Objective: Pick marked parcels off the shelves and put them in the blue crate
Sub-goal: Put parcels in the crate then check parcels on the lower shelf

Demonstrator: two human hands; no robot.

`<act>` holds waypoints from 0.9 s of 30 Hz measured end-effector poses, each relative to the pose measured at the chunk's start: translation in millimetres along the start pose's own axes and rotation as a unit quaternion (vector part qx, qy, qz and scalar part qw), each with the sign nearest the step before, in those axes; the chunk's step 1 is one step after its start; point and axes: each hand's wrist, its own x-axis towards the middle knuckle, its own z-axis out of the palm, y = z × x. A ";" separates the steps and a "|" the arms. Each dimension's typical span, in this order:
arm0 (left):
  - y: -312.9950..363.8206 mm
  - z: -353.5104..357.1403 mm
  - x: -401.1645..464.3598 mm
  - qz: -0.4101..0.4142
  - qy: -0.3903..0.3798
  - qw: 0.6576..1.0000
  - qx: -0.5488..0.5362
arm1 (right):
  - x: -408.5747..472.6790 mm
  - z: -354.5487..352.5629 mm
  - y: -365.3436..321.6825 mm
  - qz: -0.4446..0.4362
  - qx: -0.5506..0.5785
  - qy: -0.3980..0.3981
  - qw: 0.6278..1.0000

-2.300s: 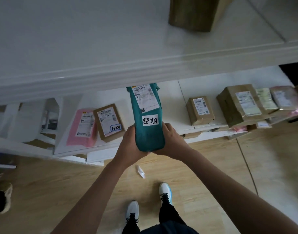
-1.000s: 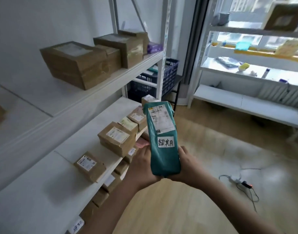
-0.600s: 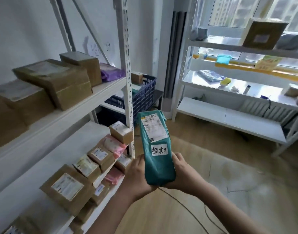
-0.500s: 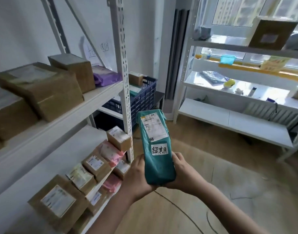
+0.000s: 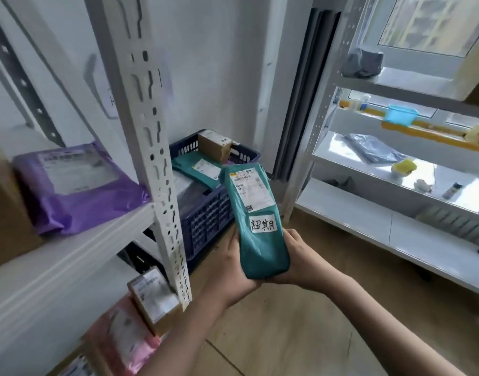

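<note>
**Marked parcel in both hands, crate ahead and to the left**

The teal parcel (image 5: 256,221) is held upright-leaning, its long axis running from the hands up and slightly left, top end tilted away from the camera. A white handwritten tag is seen on its lower half, with a printed label above it. The lower end is cradled between the left hand (image 5: 227,272) and the right hand (image 5: 300,259); the fingers of both are curled round the parcel's sides and back, so it is gripped by both, with most fingertips hidden behind it.

The blue crate (image 5: 205,215) stands beyond the parcel's top end, to the left of it, behind the white shelf upright (image 5: 157,169). Another teal parcel (image 5: 199,170) and a brown box (image 5: 215,143) already lie in it.

Judgement: the crate lies along the parcel's own long axis, so a forward, top-first reach is called for. The left hand is on the crate side. The upright, close by on the left, could be clipped.
</note>
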 end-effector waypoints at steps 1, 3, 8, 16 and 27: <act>-1.3 4.9 20.1 -0.006 0.011 1.000 -0.007 | 20.8 -9.6 7.9 -0.009 0.001 -0.008 1.000; -7.9 14.7 60.0 -0.027 0.039 0.999 -0.018 | 66.1 -28.8 23.9 -0.028 -0.005 -0.033 0.999; -33.1 28.2 162.5 -0.065 0.127 0.990 -0.015 | 202.3 -66.0 59.8 -0.107 -0.043 -0.100 0.988; -48.3 31.5 270.3 -0.148 0.242 0.958 0.042 | 373.4 -97.8 76.0 -0.231 -0.079 -0.206 0.948; -112.6 -1.3 355.7 -0.230 0.220 0.943 0.101 | 500.3 -78.2 68.5 -0.274 -0.107 -0.262 0.919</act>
